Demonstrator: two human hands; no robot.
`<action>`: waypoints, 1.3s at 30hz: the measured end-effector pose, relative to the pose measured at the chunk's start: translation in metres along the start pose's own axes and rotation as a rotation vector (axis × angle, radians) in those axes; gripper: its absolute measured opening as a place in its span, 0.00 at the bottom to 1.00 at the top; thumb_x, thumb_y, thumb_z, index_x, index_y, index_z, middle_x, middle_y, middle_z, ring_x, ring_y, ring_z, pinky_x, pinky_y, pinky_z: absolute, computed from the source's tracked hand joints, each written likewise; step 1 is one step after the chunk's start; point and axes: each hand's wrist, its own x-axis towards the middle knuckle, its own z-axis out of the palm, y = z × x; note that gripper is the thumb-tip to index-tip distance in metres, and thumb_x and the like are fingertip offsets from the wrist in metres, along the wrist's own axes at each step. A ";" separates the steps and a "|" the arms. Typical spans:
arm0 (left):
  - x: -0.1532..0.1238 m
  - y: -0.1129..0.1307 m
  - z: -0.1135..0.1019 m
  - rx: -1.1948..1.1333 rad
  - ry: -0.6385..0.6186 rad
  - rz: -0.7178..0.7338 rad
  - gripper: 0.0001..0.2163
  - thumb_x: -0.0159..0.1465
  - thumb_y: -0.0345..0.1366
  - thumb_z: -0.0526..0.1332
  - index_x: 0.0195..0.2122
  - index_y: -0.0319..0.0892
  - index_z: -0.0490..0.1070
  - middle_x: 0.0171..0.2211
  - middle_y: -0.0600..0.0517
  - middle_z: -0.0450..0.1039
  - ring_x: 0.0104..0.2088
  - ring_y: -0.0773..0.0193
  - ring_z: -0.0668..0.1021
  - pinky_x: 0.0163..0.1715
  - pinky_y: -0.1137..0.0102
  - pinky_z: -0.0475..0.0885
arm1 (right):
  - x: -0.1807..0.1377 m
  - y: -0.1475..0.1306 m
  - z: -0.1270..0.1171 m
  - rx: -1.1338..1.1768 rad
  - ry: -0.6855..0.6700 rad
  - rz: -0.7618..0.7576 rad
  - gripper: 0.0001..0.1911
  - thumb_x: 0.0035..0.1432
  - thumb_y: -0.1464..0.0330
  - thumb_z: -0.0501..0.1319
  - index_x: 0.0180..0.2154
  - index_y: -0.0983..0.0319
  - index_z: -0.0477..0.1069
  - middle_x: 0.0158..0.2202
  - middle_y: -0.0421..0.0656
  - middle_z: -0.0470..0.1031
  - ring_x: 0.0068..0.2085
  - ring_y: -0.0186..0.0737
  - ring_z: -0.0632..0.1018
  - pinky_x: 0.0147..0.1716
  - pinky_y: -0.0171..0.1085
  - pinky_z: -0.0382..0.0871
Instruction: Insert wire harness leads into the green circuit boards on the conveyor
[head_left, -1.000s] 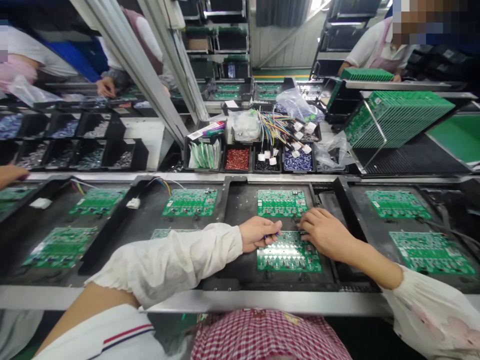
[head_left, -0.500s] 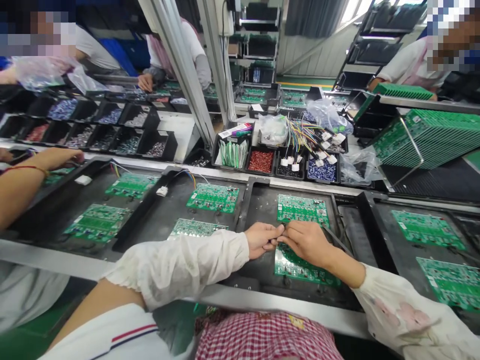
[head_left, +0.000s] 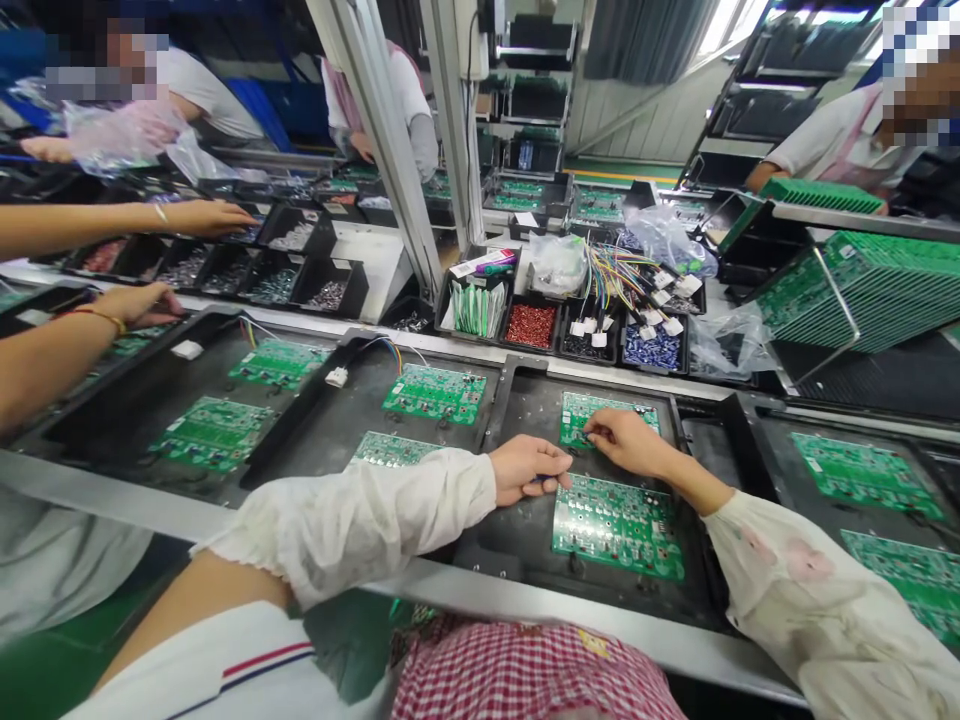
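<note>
My left hand (head_left: 527, 470) is curled closed beside the left edge of the lower green circuit board (head_left: 619, 530). A bit of dark blue shows under its fingers, like a small electronic component (head_left: 539, 479). Over the upper green circuit board (head_left: 574, 405), my right hand (head_left: 628, 441) is pinched, its fingertips at the board's lower left part. Whatever those fingertips hold is too small or hidden to make out. Both boards lie in a black tray (head_left: 517, 400).
Bins of red components (head_left: 531, 326) and blue components (head_left: 651, 348) stand behind the tray, near wire harnesses (head_left: 611, 275). A rack of green boards (head_left: 870, 290) is at right. From the left, another person's hands (head_left: 139, 303) reach over neighbouring trays and bins.
My hands, together before, are now apart: the right has moved up to the upper board, while the left stays near the lower one. Another person's arm has come in at left over the bins.
</note>
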 end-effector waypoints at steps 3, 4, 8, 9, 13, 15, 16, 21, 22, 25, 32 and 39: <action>0.003 -0.001 -0.001 0.026 0.006 0.019 0.14 0.48 0.39 0.65 0.22 0.36 0.61 0.19 0.52 0.68 0.14 0.78 0.61 0.10 0.79 0.42 | 0.000 0.000 0.001 -0.022 0.005 -0.033 0.07 0.47 0.76 0.54 0.30 0.64 0.69 0.26 0.42 0.69 0.25 0.32 0.68 0.25 0.31 0.61; 0.004 -0.001 -0.001 0.023 0.014 0.020 0.15 0.45 0.40 0.67 0.22 0.36 0.61 0.17 0.54 0.65 0.13 0.79 0.60 0.10 0.80 0.42 | 0.000 -0.001 0.001 -0.030 0.005 -0.040 0.08 0.47 0.77 0.54 0.30 0.64 0.69 0.26 0.42 0.69 0.25 0.32 0.68 0.25 0.31 0.61; 0.005 0.000 -0.001 0.015 0.050 0.037 0.13 0.43 0.35 0.68 0.24 0.34 0.66 0.15 0.56 0.62 0.14 0.78 0.63 0.10 0.79 0.44 | 0.002 -0.003 0.000 -0.062 -0.007 -0.027 0.08 0.45 0.76 0.54 0.29 0.64 0.70 0.25 0.41 0.70 0.24 0.32 0.68 0.26 0.31 0.61; 0.005 0.001 -0.001 0.015 0.057 0.035 0.12 0.43 0.33 0.68 0.25 0.33 0.67 0.17 0.54 0.65 0.15 0.76 0.66 0.10 0.79 0.45 | 0.003 -0.003 0.000 -0.072 -0.014 -0.023 0.08 0.45 0.76 0.54 0.28 0.64 0.70 0.24 0.41 0.70 0.24 0.32 0.69 0.26 0.31 0.61; 0.007 0.004 -0.001 0.010 0.056 0.020 0.07 0.50 0.29 0.64 0.28 0.31 0.70 0.22 0.49 0.69 0.17 0.74 0.69 0.10 0.79 0.46 | 0.007 -0.001 -0.001 -0.136 -0.051 -0.038 0.08 0.46 0.75 0.55 0.29 0.64 0.71 0.25 0.42 0.71 0.26 0.34 0.70 0.27 0.33 0.63; 0.009 0.004 -0.001 0.003 0.052 0.031 0.05 0.53 0.29 0.61 0.27 0.30 0.69 0.22 0.49 0.68 0.16 0.75 0.68 0.10 0.79 0.45 | 0.007 -0.002 -0.004 -0.124 -0.075 -0.093 0.08 0.50 0.74 0.54 0.31 0.64 0.72 0.28 0.44 0.73 0.30 0.36 0.72 0.31 0.35 0.64; 0.011 0.004 -0.001 -0.006 0.052 0.031 0.05 0.54 0.30 0.60 0.26 0.30 0.69 0.21 0.50 0.67 0.16 0.76 0.67 0.10 0.79 0.45 | 0.006 -0.003 -0.006 -0.096 -0.080 -0.125 0.09 0.52 0.73 0.54 0.32 0.63 0.72 0.30 0.44 0.73 0.32 0.37 0.72 0.34 0.36 0.64; 0.018 0.004 0.008 -0.067 0.052 -0.012 0.10 0.58 0.33 0.57 0.23 0.30 0.67 0.19 0.51 0.64 0.15 0.79 0.63 0.10 0.80 0.46 | -0.008 -0.023 -0.020 0.134 -0.061 -0.095 0.11 0.55 0.63 0.54 0.34 0.62 0.71 0.29 0.42 0.73 0.30 0.34 0.72 0.31 0.34 0.65; 0.019 0.004 0.010 -0.064 0.053 -0.015 0.10 0.59 0.32 0.56 0.23 0.30 0.66 0.19 0.51 0.64 0.15 0.79 0.63 0.11 0.80 0.47 | -0.011 -0.025 -0.021 0.151 -0.057 -0.074 0.11 0.55 0.62 0.55 0.33 0.62 0.71 0.28 0.41 0.72 0.29 0.34 0.71 0.29 0.33 0.64; 0.020 0.006 0.018 -0.018 0.068 -0.034 0.08 0.60 0.26 0.52 0.26 0.31 0.65 0.19 0.50 0.65 0.15 0.77 0.65 0.11 0.80 0.49 | -0.019 -0.017 -0.023 0.087 0.013 0.005 0.09 0.54 0.65 0.55 0.28 0.63 0.69 0.25 0.40 0.71 0.26 0.33 0.70 0.27 0.33 0.62; 0.015 0.010 0.022 0.050 -0.026 -0.069 0.06 0.61 0.24 0.49 0.29 0.33 0.63 0.19 0.50 0.68 0.13 0.75 0.65 0.10 0.79 0.45 | -0.024 0.016 -0.015 0.017 0.034 0.089 0.06 0.50 0.72 0.53 0.29 0.63 0.69 0.24 0.40 0.70 0.24 0.33 0.69 0.25 0.33 0.63; 0.017 0.008 0.018 0.069 -0.030 -0.027 0.10 0.52 0.34 0.63 0.22 0.32 0.65 0.22 0.47 0.71 0.17 0.75 0.69 0.10 0.79 0.46 | -0.023 0.015 -0.012 -0.012 0.032 0.037 0.08 0.48 0.75 0.53 0.30 0.63 0.70 0.26 0.41 0.70 0.25 0.33 0.70 0.27 0.33 0.64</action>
